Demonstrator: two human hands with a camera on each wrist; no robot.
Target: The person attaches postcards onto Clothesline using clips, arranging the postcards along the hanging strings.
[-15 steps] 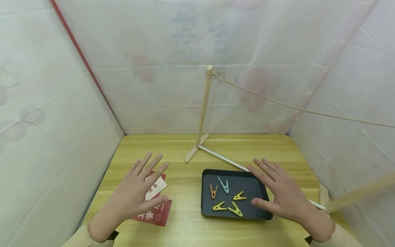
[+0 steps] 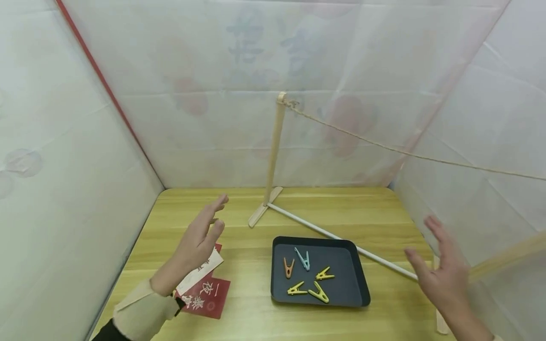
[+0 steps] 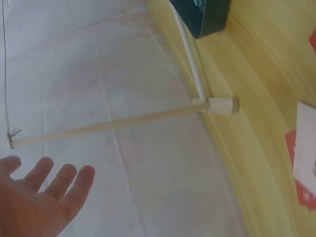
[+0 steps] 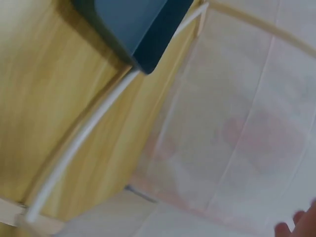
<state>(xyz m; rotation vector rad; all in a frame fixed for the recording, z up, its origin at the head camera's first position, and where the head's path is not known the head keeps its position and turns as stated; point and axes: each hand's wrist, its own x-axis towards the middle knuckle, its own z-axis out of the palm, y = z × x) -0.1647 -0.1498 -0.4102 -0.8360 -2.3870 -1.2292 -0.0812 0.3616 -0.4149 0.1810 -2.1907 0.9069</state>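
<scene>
My left hand [image 2: 194,246] hovers above the cards with its fingers straight and holds nothing. Beneath it lie a red card [image 2: 209,303] and a white card [image 2: 200,273], both with printed characters, overlapping on the table. My right hand [image 2: 445,274] is raised to the right of a dark tray [image 2: 362,289], near the right wooden post [image 2: 507,255], and grips nothing. Inside the tray are several clothespins: an orange clothespin [image 2: 288,269], a light blue clothespin [image 2: 304,259] and yellow ones [image 2: 319,293]. In the right wrist view only some fingertips [image 4: 284,230] show.
A wooden post [image 2: 275,151] on a foot stands at the back, with a twine line [image 2: 371,142] tied to its top and running right. A white rod [image 2: 307,223] joins the stand's feet behind the tray. Pale fabric walls [image 2: 204,142] enclose the table [image 2: 200,203].
Both hands have turned from palms down to sideways and moved apart from the tray; the right hand has gone right, uncovering the tray's corner. The head view has shifted slightly.
</scene>
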